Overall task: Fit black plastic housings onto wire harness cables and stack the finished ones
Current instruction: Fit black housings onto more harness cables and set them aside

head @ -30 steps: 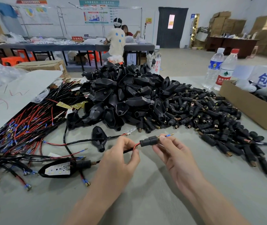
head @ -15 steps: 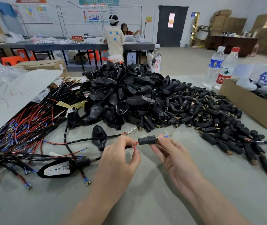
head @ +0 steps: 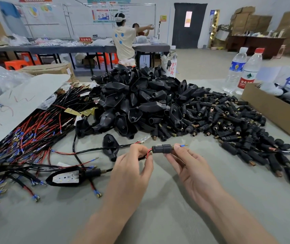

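A small black cylindrical housing (head: pixel 161 148) lies horizontal at frame centre, threaded onto a red-and-black cable (head: pixel 148 153), with a blue-tipped wire end poking from its right side. Loose housings (head: pixel 140 103) heap across the upper middle. Bundled cables (head: pixel 26 138) sprawl at left.

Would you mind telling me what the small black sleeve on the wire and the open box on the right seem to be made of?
Black sleeve: probably moulded plastic, matt, with ribbed rings round its middle. Wire: red insulation, likely soft plastic, bending freely. Open box: likely cardboard, by its plain brown matt wall.
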`<state>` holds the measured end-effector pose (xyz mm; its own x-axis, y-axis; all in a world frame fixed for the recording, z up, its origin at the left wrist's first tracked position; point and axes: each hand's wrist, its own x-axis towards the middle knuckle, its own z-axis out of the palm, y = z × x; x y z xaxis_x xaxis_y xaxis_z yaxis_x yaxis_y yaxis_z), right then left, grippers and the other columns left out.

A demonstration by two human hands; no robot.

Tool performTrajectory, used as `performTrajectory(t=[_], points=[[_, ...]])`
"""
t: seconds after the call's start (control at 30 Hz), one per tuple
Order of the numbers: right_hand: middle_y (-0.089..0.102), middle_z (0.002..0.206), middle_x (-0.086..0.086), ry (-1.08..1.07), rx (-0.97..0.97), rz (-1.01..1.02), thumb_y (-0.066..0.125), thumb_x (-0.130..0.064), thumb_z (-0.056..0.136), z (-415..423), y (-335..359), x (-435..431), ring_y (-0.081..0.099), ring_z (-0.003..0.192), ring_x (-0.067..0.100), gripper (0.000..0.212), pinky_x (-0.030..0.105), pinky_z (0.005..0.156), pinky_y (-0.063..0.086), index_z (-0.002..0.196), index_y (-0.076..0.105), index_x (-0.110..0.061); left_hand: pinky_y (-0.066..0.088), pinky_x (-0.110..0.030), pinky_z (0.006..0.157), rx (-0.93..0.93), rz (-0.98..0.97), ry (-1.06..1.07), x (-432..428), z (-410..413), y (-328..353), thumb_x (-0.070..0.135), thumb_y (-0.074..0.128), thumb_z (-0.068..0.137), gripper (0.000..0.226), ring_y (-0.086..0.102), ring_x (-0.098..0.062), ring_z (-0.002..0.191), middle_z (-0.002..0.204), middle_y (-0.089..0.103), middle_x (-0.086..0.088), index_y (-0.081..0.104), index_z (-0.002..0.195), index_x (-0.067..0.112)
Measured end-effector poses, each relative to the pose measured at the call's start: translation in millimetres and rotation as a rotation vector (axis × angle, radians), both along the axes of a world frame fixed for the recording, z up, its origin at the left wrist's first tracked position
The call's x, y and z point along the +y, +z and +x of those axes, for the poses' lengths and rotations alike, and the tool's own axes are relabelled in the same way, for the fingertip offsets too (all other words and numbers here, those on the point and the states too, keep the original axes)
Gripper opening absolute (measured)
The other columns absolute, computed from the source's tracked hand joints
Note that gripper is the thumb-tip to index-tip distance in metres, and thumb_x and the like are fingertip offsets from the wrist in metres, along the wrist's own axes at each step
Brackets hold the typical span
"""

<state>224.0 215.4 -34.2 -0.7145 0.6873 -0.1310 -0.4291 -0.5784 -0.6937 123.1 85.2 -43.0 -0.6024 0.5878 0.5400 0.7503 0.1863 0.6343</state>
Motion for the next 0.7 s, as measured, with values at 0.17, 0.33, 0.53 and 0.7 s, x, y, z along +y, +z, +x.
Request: performTrajectory(t=[0.17, 0.33, 0.53, 0.7], points=[[0.073, 0.103, 0.016, 0.04, 0.017, -0.017, 0.074, -0.012, 0.078, 2.4, -1.1, -1.3, 0.072, 0.103, 0.023, 0.033, 0.022, 0.081, 0.058, 0.105, 0.068, 0.004, 0.048, -0.033, 0.079, 0.044, -0.019, -0.021, -1.0, -1.9, 0.0, 0.039, 0.041, 0.101, 0.007, 0.063, -0.011, 0.08, 0.078, 0.067, 0.01, 0.046, 0.097, 0.036], [0.075, 0.099, 0.014, 0.029, 0.011, -0.009, 0.073, -0.012, 0.078, 0.9, -0.3, -3.8, 0.073, 0.1, 0.02, 0.026, 0.019, 0.078, 0.057, 0.1, 0.07, 0.001, 0.05, -0.026, 0.068, -0.078, 0.029, -0.079, 1.2, -6.0, -1.3, 0.032, 0.051, 0.102, 0.006, 0.068, -0.003, 0.081, 0.085, 0.07, 0.021, 0.053, 0.097, 0.034], [0.076, 0.101, 0.015, 0.044, -0.01, 0.021, 0.072, -0.019, 0.081, 4.1, 3.9, 0.1, 0.073, 0.101, 0.019, 0.016, 0.018, 0.078, 0.057, 0.086, 0.079, -0.005, 0.041, -0.015, 0.068, -0.124, 0.036, -0.139, -0.2, -8.8, 1.4, 0.043, 0.053, 0.098, 0.005, 0.065, -0.003, 0.082, 0.08, 0.067, 0.019, 0.05, 0.095, 0.042], [0.076, 0.105, 0.015, 0.05, -0.062, 0.092, 0.073, -0.024, 0.082, 9.4, 8.1, 4.9, 0.074, 0.1, 0.023, 0.022, 0.02, 0.076, 0.058, 0.094, 0.076, -0.007, 0.032, -0.028, 0.053, -0.036, -0.022, -0.161, -3.9, -7.9, 4.1, 0.057, 0.041, 0.094, 0.023, 0.046, -0.016, 0.056, 0.063, 0.052, 0.004, 0.051, 0.096, 0.036]])
